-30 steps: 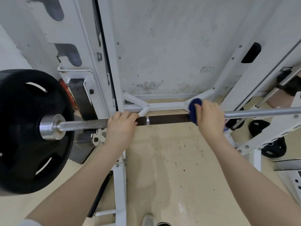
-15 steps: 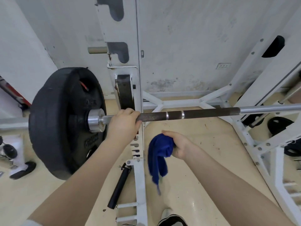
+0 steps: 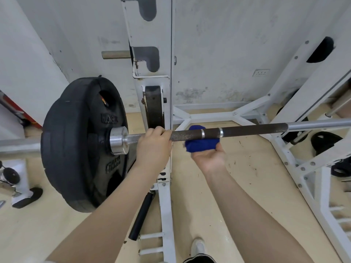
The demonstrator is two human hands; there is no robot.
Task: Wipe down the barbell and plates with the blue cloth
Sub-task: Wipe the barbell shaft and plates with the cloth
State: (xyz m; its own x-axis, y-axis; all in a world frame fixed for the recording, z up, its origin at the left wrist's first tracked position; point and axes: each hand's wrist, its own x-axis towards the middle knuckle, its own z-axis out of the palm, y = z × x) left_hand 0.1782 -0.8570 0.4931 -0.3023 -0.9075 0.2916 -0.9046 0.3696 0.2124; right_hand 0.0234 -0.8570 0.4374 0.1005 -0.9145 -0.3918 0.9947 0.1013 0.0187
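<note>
Blue cloth (image 3: 201, 144) sits bunched in your right hand (image 3: 209, 156), palm up, pressed against the underside of the barbell (image 3: 247, 130) just right of the rack upright (image 3: 152, 82). Your fingers curl around the wad from below; how fully they wrap the shaft I cannot tell, since the cloth hides them. Your left hand (image 3: 153, 147) is closed over the shaft from above, between the upright and the sleeve collar (image 3: 118, 140), holding nothing else.

From the head view, the only 1 you have, the black plate (image 3: 79, 145) hangs on the sleeve left of the upright, and its face looks untouched by the cloth, so I judge the plates remain to be done.

Risks, as I read them: sliding the wad leftward would run it into your own left hand almost at once, then into the upright. A loose corner could catch on the knurling and pull free. Leaning on the shaft could roll it in its cradle.

Open room lies right of the upright, where the shaft runs bare to the frame edge. Below it the floor (image 3: 237, 186) is open, though the white base rail (image 3: 167, 215) and your shoe (image 3: 197, 247) sit close underfoot.
</note>
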